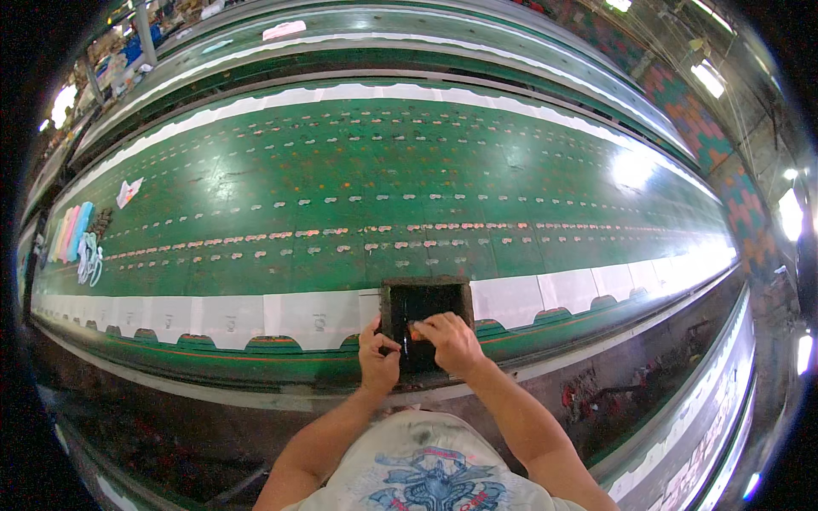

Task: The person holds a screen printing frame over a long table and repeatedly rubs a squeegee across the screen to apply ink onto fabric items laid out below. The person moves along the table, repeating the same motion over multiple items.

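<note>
A small screen-printing frame (pixel 467 300) with a dark rim and a black inside lies on the near edge of the long green table, over the row of white cut pieces (pixel 228 316). My left hand (pixel 379 362) is at the frame's left rim, fingers bent and closed against it. Over the inside of the frame, my right hand (pixel 454 345) is closed around a small squeegee (pixel 416 332). Only an orange-brown bit of it shows; my fingers hide the rest. Small grey prints mark several white pieces to the left. The pieces to the right look plain.
Pink, yellow and blue folded cloths (pixel 72 232) lie at the table's left end, beside a tangle of pale cord (pixel 89 260). Rows of small printed marks cover the green table top (pixel 358 175). Another long table (pixel 341 27) runs behind, and one stands at lower right.
</note>
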Demonstrator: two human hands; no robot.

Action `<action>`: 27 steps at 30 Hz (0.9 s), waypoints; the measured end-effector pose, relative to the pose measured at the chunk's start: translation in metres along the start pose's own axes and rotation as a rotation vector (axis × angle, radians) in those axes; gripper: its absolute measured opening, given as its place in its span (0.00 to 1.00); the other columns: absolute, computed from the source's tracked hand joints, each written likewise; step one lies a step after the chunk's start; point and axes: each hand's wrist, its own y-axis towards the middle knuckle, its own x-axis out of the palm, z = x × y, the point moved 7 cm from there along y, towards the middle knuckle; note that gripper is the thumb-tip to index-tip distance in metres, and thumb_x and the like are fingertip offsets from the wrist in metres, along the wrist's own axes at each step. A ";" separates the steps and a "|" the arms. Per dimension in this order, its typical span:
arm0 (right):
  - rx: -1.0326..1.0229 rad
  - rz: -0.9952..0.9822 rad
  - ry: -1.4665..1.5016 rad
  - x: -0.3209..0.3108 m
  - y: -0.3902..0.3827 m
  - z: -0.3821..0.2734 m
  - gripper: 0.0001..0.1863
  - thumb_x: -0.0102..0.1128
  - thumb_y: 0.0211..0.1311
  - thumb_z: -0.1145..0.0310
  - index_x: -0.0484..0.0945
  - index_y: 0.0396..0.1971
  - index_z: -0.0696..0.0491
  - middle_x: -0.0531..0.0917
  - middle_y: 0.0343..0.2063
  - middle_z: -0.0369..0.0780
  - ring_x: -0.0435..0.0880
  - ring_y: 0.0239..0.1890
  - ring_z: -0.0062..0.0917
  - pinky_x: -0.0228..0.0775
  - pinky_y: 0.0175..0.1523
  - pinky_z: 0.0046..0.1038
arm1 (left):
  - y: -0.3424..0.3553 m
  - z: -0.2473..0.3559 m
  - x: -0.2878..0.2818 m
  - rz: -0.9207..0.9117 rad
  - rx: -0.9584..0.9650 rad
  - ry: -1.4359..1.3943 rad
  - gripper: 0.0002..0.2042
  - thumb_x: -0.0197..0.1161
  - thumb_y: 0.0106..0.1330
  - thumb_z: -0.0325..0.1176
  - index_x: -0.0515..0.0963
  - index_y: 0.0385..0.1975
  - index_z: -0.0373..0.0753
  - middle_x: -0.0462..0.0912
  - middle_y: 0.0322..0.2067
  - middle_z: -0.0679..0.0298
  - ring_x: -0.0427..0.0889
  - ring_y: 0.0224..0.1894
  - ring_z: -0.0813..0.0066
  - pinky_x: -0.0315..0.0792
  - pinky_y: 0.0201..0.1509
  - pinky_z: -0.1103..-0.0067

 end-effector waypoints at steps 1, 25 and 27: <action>-0.006 -0.002 -0.004 -0.001 -0.011 -0.007 0.25 0.62 0.63 0.81 0.89 0.58 0.47 0.89 0.52 0.42 0.86 0.58 0.43 0.79 0.67 0.45 | -0.001 0.000 0.000 -0.014 -0.015 0.017 0.09 0.68 0.54 0.16 0.86 0.31 0.38 0.76 0.76 0.39 0.75 0.78 0.44 0.65 0.82 0.60; 0.043 0.285 0.250 -0.092 -0.142 0.106 0.24 0.69 0.53 0.86 0.92 0.52 0.56 0.90 0.53 0.46 0.88 0.57 0.45 0.83 0.64 0.44 | -0.005 0.062 0.155 -0.012 0.215 0.153 0.09 0.70 0.59 0.15 0.86 0.30 0.41 0.74 0.77 0.37 0.74 0.77 0.39 0.66 0.80 0.56; 0.044 0.269 0.255 -0.106 -0.158 0.127 0.24 0.70 0.53 0.86 0.92 0.52 0.57 0.91 0.53 0.46 0.88 0.57 0.45 0.83 0.64 0.44 | -0.011 0.063 0.183 0.002 0.198 0.150 0.09 0.70 0.59 0.15 0.86 0.30 0.41 0.76 0.76 0.38 0.76 0.75 0.40 0.68 0.79 0.56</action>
